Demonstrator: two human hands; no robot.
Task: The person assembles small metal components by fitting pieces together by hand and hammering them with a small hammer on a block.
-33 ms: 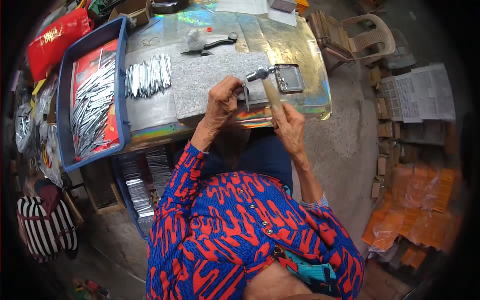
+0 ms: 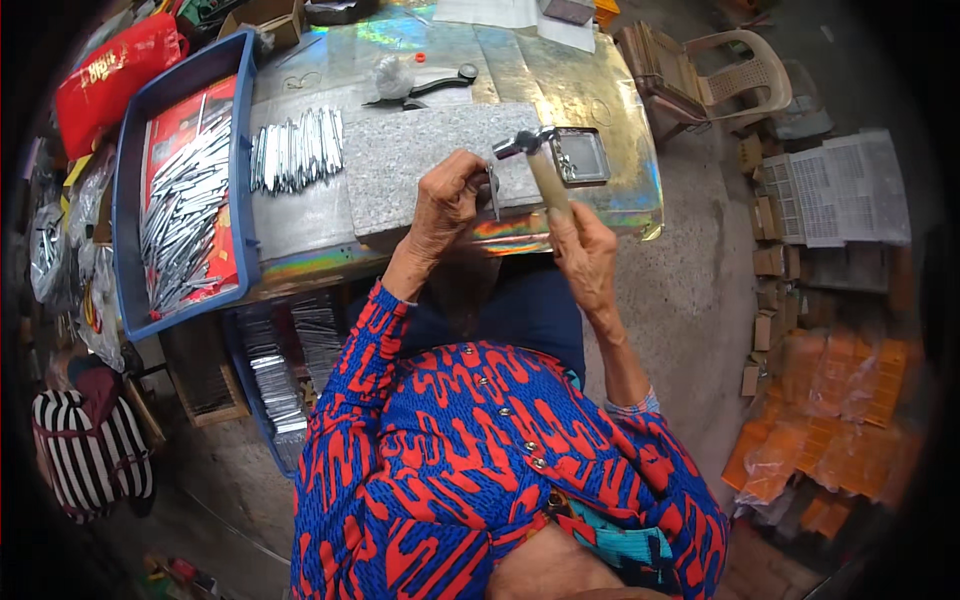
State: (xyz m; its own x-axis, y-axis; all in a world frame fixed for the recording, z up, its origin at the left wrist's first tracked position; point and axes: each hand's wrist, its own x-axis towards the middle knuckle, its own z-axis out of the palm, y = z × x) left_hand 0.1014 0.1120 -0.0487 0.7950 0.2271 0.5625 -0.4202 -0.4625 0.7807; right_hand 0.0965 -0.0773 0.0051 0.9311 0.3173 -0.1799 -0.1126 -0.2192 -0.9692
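My right hand (image 2: 584, 250) is wrapped round the pale handle of a hammer (image 2: 547, 185). Its shiny metal head is raised over the right end of a grey speckled stone block (image 2: 420, 150). At the block's near edge, my left hand (image 2: 448, 195) pinches a thin, flat metal strip (image 2: 494, 196), close below the hammer head; the fingers hide part of it. Just right of the hammer lies a small dark-rimmed tray (image 2: 590, 158) with tiny metal parts inside. A row of slim silver metal pieces (image 2: 298, 150) lies left of the block.
A blue crate (image 2: 248, 200) at the left holds a heap of similar silver pieces. Behind the block are black-handled pliers (image 2: 440, 90) and a clear plastic lump (image 2: 390, 78). Another blue bin (image 2: 262, 400) stands below the table. A plastic chair (image 2: 745, 75) and orange parts (image 2: 820, 420) are to the right.
The hammer and my right hand have shifted very slightly, with the hand a little lower and to the right. My left hand keeps its hold on the strip.
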